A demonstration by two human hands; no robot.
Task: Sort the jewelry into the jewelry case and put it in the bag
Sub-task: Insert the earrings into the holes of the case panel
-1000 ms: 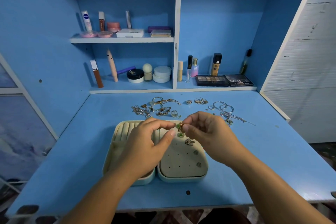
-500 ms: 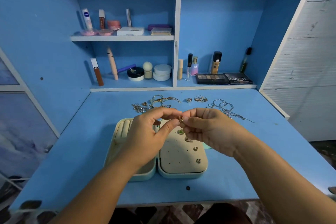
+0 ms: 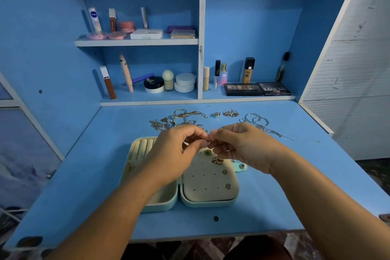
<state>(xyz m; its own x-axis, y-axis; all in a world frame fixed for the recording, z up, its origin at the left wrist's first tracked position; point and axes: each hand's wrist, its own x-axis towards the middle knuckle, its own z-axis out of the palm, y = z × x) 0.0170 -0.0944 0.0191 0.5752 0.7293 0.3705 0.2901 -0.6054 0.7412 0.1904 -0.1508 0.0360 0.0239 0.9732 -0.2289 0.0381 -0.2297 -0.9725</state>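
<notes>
Earring [image 3: 207, 143]: small, gold; pinched between fingers [image 3: 195, 148] of left hand [image 3: 173, 154] and right hand [image 3: 242, 148], both clamped on it. Case [image 3: 211, 201]: open, directly below fingers. Post is best aligned with a free hole, then pressed straight. Loose jewelry [image 3: 181, 118]: beyond fingers, on tabletop [image 3: 295, 186].

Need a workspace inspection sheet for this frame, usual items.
Surface: blue desk, mostly bare at the front.
Job's things: jewelry case lies open, a few earrings on its right pad; loose jewelry behind it; bag not seen.
Clutter: cosmetics on the shelves.
Hands: left hand and right hand both pinch a small gold piece over the case.
Cables: nothing seen.
Surroundings: blue cabinet walls, white panel at right.
</notes>
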